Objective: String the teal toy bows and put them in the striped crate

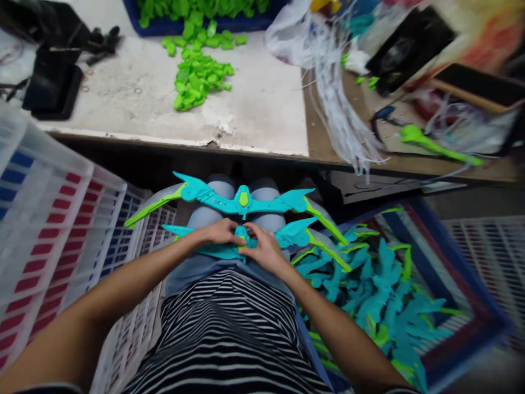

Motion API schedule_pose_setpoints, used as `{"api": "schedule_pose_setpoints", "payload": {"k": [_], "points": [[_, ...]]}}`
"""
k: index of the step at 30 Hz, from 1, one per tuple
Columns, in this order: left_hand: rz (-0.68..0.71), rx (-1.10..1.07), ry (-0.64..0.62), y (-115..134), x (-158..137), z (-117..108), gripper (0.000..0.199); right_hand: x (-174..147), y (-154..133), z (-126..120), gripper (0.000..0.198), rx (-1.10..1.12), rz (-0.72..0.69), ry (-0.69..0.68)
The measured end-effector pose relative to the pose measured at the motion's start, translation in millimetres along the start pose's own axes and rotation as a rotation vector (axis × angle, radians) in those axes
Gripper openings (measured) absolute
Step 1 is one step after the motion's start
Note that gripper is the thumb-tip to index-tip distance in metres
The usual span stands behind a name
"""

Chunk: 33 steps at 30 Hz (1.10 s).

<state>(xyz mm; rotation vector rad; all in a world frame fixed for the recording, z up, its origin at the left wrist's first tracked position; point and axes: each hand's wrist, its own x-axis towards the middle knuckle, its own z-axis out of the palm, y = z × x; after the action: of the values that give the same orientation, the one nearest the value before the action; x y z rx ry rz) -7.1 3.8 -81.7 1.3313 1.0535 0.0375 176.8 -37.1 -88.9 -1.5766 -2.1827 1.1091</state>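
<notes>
A seated person in a striped shirt [229,334] works with both hands at the middle of a turquoise-and-green toy bow [240,231] lying across the lap. The left hand [221,231] is partly closed, its fingers curled and its thumb pressed on the bow's green centre; the right hand [264,247] grips the same centre from the right, fingers bent, thumb beneath the left one. Just beyond, a second bow [243,203] spans the knees. At right, a blue-rimmed crate [488,323] holds a heap of similar bows [377,295]. On the far worktable [135,109], small green pieces [200,76] lie piled near a blue bin [144,27], left of white strings [340,104].
</notes>
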Motion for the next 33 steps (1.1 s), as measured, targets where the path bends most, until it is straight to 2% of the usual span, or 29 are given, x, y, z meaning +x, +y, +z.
{"api": "schedule_pose_setpoints", "payload": {"k": [3,6,8,10,11,12,13,15,18,20,21,23,24,26,28,29,31,33], "points": [[0.002,-0.03,0.006,3,-5,2,0.047,-3,-10,-1,0.067,-0.034,-0.022,0.017],[0.05,-0.034,-0.02,4,-13,0,0.051,-7,-9,-19,0.048,-0.003,-0.18,0.097],[0.064,0.033,-0.015,3,-19,-3,0.052,-7,4,-52,0.026,0.009,-0.216,0.33],[0.052,0.139,0.006,2,-23,-7,0.053,-4,28,-99,0.021,-0.036,-0.109,0.692],[0.042,0.189,0.019,2,-24,-8,0.054,1,42,-125,0.022,-0.078,-0.011,0.873],[0.032,0.233,0.037,2,-24,-9,0.055,6,57,-150,0.024,-0.098,0.051,0.963],[0.018,0.273,0.061,2,-24,-8,0.055,14,72,-173,0.022,-0.11,0.108,0.996],[-0.024,0.359,0.13,5,-22,-6,0.055,30,98,-209,0.016,-0.107,0.23,0.951],[-0.119,0.556,0.293,14,-24,-1,0.051,49,121,-233,0.012,-0.083,0.329,0.819],[-0.106,0.688,0.469,22,-30,4,0.043,47,129,-235,0.012,-0.073,0.362,0.759],[-0.055,0.726,0.564,27,-34,8,0.039,40,132,-232,0.011,-0.063,0.376,0.729],[0.109,0.713,0.695,37,-40,19,0.034,12,138,-221,0.007,-0.02,0.402,0.648],[0.19,0.664,0.699,43,-41,26,0.032,-8,141,-212,0.006,0.01,0.416,0.594],[0.281,0.503,0.548,55,-36,45,0.03,-53,146,-189,0.014,0.084,0.449,0.467],[0.276,0.318,0.28,66,-21,69,0.026,-98,148,-161,0.024,0.22,0.486,0.39],[0.252,0.231,0.149,70,-10,83,0.023,-118,148,-147,0.029,0.304,0.508,0.41],[0.177,0.072,-0.04,78,18,110,0.018,-146,146,-121,0.037,0.46,0.551,0.542],[0.068,-0.092,-0.109,83,48,137,0.013,-161,143,-101,0.041,0.514,0.58,0.713]]}}
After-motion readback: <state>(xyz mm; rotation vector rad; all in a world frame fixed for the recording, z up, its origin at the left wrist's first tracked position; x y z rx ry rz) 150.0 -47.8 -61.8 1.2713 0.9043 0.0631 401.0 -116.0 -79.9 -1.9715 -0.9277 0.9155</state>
